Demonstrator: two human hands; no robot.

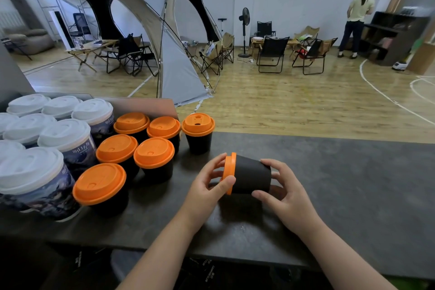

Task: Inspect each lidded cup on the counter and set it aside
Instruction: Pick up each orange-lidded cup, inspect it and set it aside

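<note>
Lying on its side, the black cup (253,178) points its orange lid (229,172) to the left. The left hand (208,186) pinches the lid rim with curled fingers; the right hand (288,199) grips the cup base. The cup seems held just above the dark surface (357,183), beside six upright orange-lidded cups (154,153).

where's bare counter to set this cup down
The counter is bare right of the right hand, out to the picture's edge, and behind the held cup up to the far edge. The left side is crowded: orange-lidded cups stand packed beside the white-lidded cups.
</note>
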